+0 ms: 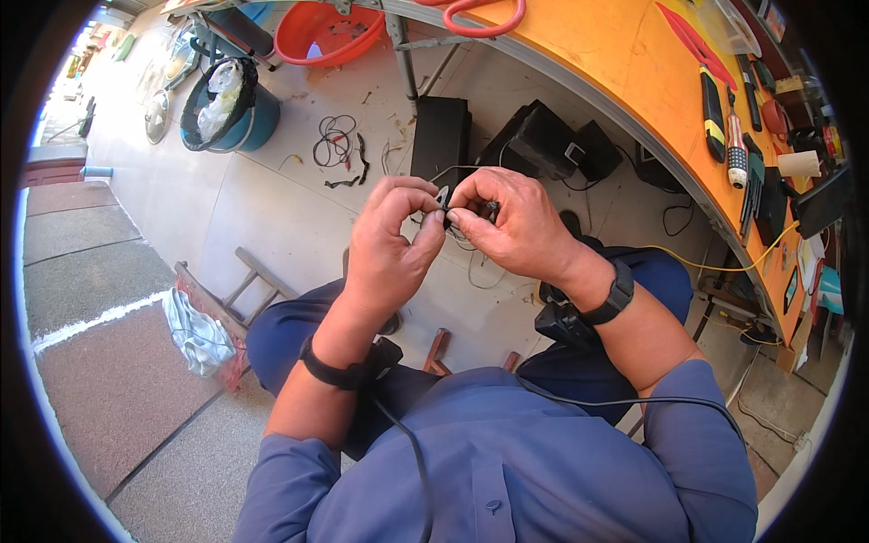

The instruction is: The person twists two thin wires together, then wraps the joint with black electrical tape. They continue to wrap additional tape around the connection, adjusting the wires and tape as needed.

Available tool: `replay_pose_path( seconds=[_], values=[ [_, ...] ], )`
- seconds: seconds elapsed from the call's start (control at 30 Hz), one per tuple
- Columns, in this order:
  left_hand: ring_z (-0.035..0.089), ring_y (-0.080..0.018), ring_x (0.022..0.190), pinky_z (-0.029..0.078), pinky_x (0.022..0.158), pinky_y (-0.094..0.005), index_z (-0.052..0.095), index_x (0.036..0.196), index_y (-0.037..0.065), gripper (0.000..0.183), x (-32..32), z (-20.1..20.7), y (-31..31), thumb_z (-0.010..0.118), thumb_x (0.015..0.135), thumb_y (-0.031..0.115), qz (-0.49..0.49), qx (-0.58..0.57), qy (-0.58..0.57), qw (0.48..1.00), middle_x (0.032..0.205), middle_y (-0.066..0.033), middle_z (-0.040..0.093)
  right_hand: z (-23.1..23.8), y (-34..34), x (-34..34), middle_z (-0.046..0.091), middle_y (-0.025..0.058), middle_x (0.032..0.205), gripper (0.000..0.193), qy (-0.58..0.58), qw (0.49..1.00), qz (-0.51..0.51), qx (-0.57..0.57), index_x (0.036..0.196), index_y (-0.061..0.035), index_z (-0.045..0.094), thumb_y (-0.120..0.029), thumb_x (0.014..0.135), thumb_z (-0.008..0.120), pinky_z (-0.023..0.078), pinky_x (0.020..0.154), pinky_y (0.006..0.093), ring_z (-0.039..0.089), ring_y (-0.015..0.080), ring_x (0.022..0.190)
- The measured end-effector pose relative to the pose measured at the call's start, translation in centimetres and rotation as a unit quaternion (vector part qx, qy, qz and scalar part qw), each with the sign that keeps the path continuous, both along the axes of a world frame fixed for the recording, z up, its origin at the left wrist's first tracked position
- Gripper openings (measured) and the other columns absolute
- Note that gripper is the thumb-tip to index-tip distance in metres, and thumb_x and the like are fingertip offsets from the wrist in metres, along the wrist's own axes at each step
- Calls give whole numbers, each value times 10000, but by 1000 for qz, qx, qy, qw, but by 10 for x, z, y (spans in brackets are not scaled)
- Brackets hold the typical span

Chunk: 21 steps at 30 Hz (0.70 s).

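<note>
Both hands meet in front of me, above the floor between my knees. My left hand (398, 235) pinches a small black piece (447, 215) between thumb and finger, and a pale sliver shows at its fingertips. From the other side, my right hand (516, 222) is closed on the same piece, its thumb and forefinger almost touching the left ones. Thin cable (463, 242) loops down below the fingers. The fingers cover most of the piece, so its exact kind is hidden.
An orange-topped workbench (597, 54) curves along the right, with a yellow-black handled tool (712, 127) and a screwdriver (736, 154). Black boxes (543, 140) stand under it. Left are a blue bucket (258, 122), a red basin (330, 56), coiled cable (333, 143) and a wooden stool (258, 281).
</note>
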<state>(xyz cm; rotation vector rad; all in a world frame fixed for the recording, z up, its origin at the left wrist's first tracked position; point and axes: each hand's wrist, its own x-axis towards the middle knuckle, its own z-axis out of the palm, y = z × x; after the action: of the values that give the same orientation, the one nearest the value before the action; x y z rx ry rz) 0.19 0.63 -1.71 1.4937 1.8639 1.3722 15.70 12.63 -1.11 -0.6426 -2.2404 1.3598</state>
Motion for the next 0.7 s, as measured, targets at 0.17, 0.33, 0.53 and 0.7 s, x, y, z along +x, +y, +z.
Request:
replay_pose_path(
  seconds=[0.17, 0.33, 0.53, 0.7],
  values=[
    [656, -280, 839, 535, 699, -356, 639, 922, 42, 177, 6, -3, 3, 727, 788, -32, 18, 55, 94, 994, 997, -108, 653, -3, -2, -1, 663, 122, 812, 110, 6, 1000, -18, 7, 886, -28, 657, -103, 854, 732, 521, 663, 378, 658, 271, 744],
    [659, -275, 818, 540, 671, -361, 646, 927, 45, 200, 9, -7, 4, 730, 773, -50, 29, 79, 150, 985, 972, -95, 660, -9, -3, -2, 687, 124, 815, 139, -5, 995, -35, -88, 931, -2, 675, -109, 867, 735, 524, 645, 356, 673, 233, 714],
    [666, -266, 814, 552, 670, -350, 667, 976, 49, 234, 13, -10, 4, 725, 781, -67, 41, 95, 196, 975, 979, -87, 671, -10, -4, -3, 706, 53, 842, 126, 12, 950, -46, -307, 985, 34, 686, -87, 953, 693, 533, 579, 263, 687, 107, 658],
    [695, -288, 834, 567, 687, -349, 685, 1033, 20, 242, 13, -7, 1, 720, 823, -95, 32, 92, 230, 968, 1014, -132, 683, -7, 1, 1, 695, 32, 844, 136, 14, 922, -20, -387, 1004, 9, 689, -125, 983, 700, 517, 575, 231, 694, 105, 693]
  ],
)
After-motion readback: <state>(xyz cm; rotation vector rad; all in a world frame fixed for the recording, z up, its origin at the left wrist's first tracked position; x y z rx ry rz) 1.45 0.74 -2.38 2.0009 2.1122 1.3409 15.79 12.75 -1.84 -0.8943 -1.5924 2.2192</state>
